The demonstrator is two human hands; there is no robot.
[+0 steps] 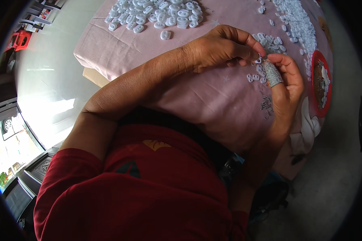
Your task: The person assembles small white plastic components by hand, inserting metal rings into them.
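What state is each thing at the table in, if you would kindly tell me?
Small white piece: up at the fingertips
Left hand: pinched closed at that piece
Right hand: curled, fingertips near the left's; hold unclear
Grey thumb wrap: wound around the right thumb
Far white pieces: heaped loosely
Metal pins: loose, clustered
Red tray: holding small items
White cloth: crumpled
Pink tablecloth: spread, wrinkled

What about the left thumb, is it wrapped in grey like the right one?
No, the left thumb is bare, while the right thumb wears a grey speckled wrap.
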